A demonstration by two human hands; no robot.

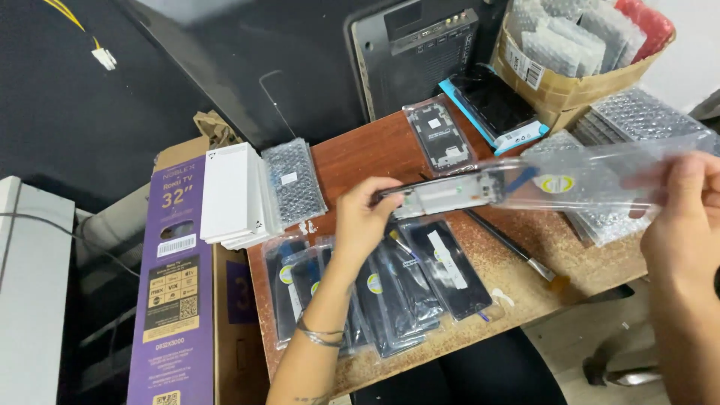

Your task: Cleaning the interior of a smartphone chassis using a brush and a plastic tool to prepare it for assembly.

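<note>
Far left: tall purple cardboard box [171,285] standing against the desk [360,154] edge, with a stack of white flat boxes [231,193] leaning beside it and a bubble-wrapped packet [294,180] just right of those. Desk front: a fanned row of dark phone screens in clear sleeves [382,281], overlapping one another. Left hand [361,217] raised above that row, fingers closed around the left end of a phone frame part [442,192] (pale, long, held roughly level above the desk). The part's right end sits inside the mouth of a clear plastic bag [592,180]. Beneath it on the desk, a slim brush [514,249] lies on a slant. Behind: a sleeved part [439,136], a blue-edged phone box [495,106], a cardboard box of bubble-wrapped items [581,45]. Far right: right hand [686,225] pinched shut on the bag's right end, more bubble-wrapped packs [637,120] beyond it.
</note>
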